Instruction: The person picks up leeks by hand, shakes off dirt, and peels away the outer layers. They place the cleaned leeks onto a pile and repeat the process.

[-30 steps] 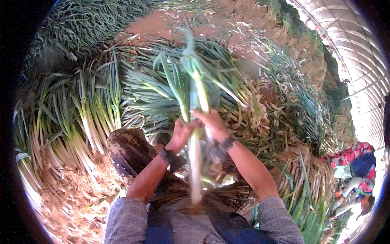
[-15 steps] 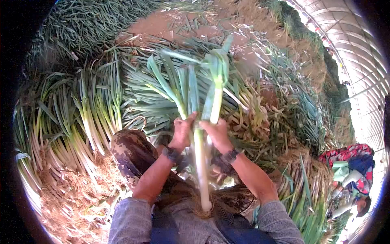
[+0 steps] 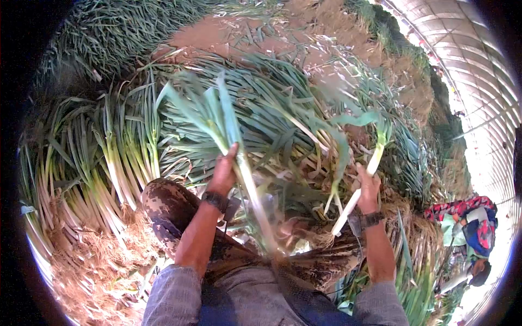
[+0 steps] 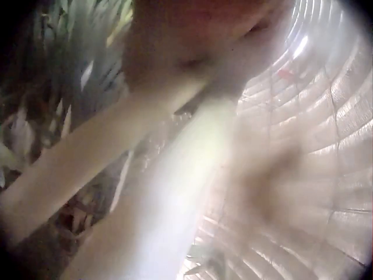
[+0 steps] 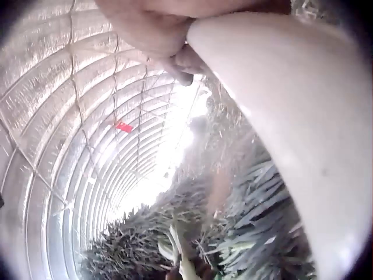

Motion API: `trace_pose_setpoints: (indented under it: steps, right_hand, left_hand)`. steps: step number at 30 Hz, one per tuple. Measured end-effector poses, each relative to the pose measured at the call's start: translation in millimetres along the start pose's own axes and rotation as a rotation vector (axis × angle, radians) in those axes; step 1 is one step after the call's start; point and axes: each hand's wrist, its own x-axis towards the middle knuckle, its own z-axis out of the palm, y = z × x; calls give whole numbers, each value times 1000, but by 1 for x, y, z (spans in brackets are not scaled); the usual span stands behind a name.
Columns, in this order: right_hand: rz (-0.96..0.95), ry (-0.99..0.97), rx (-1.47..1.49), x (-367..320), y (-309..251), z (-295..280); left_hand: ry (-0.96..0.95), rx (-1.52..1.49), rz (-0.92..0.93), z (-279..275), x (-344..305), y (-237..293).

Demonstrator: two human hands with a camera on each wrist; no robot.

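In the head view, my left hand (image 3: 224, 173) grips leeks (image 3: 251, 190) around the stalk just below the green leaves. Their blurred root ends slant down toward my lap. Two pale stalks (image 4: 180, 181) run side by side from that hand in the left wrist view. Over to the right, my right hand (image 3: 370, 190) holds a single leek (image 3: 376, 155) by its white shank, leaves up and roots low. Its thick white stalk (image 5: 303, 116) fills the right side of the right wrist view. A loose strip of green leaf (image 3: 340, 157) hangs left of the right hand.
Leeks (image 3: 117, 163) stand in a row at the left, their roots (image 3: 109, 255) toward me. A broad heap of leeks (image 3: 201, 122) lies ahead. More leeks (image 3: 402, 266) lie at lower right, near a person in red patterned clothing (image 3: 481, 223). My camouflage-clad knee (image 3: 168, 212) is beside my left forearm.
My hands held the leeks close together in front of me before. Now they are apart: the right has swung right with one leek, and the left has shifted slightly left with the others.
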Motion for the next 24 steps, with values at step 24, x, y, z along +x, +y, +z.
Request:
trace_pose_setpoints:
  steps: [24]
  right_hand:
    - [-181,-605,-486,-81,48,152]
  left_hand:
    - [-63,401,122,61,-61,-6]
